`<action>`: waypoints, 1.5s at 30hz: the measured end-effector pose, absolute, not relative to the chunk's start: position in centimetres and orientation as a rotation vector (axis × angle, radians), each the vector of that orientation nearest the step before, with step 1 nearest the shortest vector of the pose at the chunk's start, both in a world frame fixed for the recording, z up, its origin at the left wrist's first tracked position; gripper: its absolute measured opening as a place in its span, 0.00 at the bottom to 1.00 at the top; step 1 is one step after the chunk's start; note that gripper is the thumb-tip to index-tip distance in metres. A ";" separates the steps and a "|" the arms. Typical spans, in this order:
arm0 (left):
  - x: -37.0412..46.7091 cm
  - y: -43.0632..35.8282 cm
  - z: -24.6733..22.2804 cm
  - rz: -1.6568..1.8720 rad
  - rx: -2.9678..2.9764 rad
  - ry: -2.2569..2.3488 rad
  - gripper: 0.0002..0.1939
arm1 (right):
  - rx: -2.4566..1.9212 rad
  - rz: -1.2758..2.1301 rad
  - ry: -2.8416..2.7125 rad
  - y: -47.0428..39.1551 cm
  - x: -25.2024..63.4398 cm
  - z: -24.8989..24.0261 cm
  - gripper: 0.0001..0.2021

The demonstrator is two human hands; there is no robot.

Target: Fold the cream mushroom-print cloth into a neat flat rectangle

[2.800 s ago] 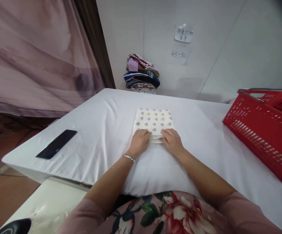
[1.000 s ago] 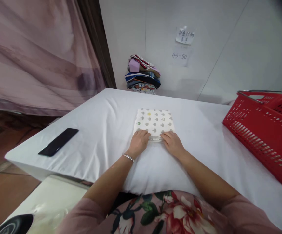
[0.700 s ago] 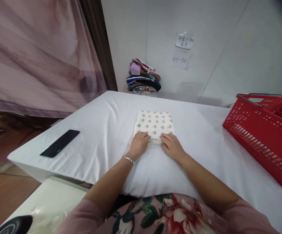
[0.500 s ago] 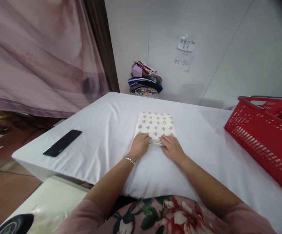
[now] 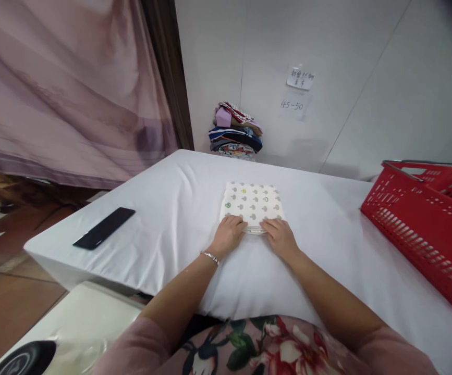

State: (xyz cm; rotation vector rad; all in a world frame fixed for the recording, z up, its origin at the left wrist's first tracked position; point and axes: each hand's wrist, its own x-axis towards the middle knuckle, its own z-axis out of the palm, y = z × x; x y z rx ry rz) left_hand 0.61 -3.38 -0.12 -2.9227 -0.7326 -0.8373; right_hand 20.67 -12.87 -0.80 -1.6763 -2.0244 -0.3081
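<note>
A folded white cloth (image 5: 254,204) with grey tree-like prints and a few green and yellow marks lies flat on the white-covered table. At its near left corner, my left hand (image 5: 229,234) has its fingers bent over the folded edge; a silver bracelet circles that wrist. My right hand (image 5: 281,237) grips the near right corner in the same way. Between the two hands, stacked layers show along the near edge. Both thumbs are largely hidden.
A black phone (image 5: 104,228) lies at the table's left. On the right stands a red plastic basket (image 5: 417,224) with a metal handle. Behind the table's far edge rises a pile of folded fabrics (image 5: 235,130) against the wall. A white surface (image 5: 88,312) sits lower left.
The view has shifted slightly, so everything appears a little lower and further right. Both hands stay at the near edge of the cloth, which keeps its shape.
</note>
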 end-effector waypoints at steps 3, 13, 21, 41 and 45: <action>0.5 -3.3 -0.2 -0.852 -2.922 -0.718 0.10 | -1.666 -0.271 -2.072 -13.0 20.8 -0.8 0.21; 0.9 -3.6 -0.3 -0.862 -2.943 -0.746 0.11 | -1.712 -0.314 -2.030 -12.8 21.4 -0.6 0.20; 1.7 -5.5 0.5 -0.888 -3.189 -0.381 0.15 | -1.875 -0.363 -1.856 -13.9 26.0 -0.9 0.17; 1.0 -3.9 0.0 -1.428 -3.167 -0.881 0.07 | -1.839 -0.163 -2.107 -11.8 20.4 -1.0 0.20; 0.5 -1.8 -0.3 -1.712 -2.991 -1.495 0.08 | -1.819 -0.151 -2.126 -12.2 20.6 -0.7 0.21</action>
